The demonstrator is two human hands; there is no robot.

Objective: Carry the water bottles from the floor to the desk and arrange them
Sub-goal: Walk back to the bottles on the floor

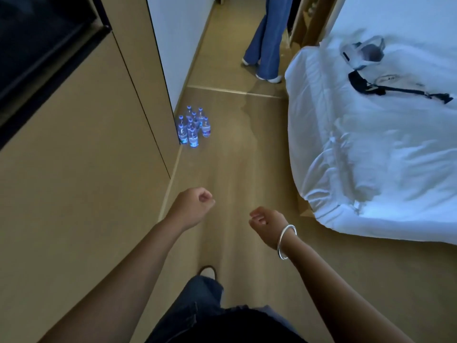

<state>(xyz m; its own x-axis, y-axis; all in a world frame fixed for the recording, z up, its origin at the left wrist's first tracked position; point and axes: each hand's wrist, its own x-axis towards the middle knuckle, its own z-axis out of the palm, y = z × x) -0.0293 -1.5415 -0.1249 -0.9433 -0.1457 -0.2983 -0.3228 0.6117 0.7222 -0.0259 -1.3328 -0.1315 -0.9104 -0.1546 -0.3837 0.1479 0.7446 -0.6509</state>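
Left hand (191, 206) out front w/ fingers curled into a loose fist, nothing in it; right hand (265, 222) same story, fingers curled in, empty, a silver bangle (286, 241) on that wrist; both arms stretched fwd over the wood floor (235, 157), neither touching anything. Beyond the hands, well apart from them, the water bottles (194, 127) stand in a tight cluster on the floor, right at the foot of the tan cabinet (86, 144) where it meets the white wall (173, 45); looks like seven or eight, count not certain as some hide behind others. All upright: long axis vertical, caps up, bases down on the floor; none tipped as far as shows; labels partly readable on the near ones, facing roughly toward the camera. Progress: judged from this, basically at the start; no bottle in hand, whole group on the floor, desk not in view so can't say if any are there already; left to do = walk up, bend, grab, carry, arrange, prob. several trips. Further out: bed (371, 144) w/ white bedding on the right, a black strap (395, 89) and a clear bag on it; another person's legs (267, 45) in blue jeans down the hallway.
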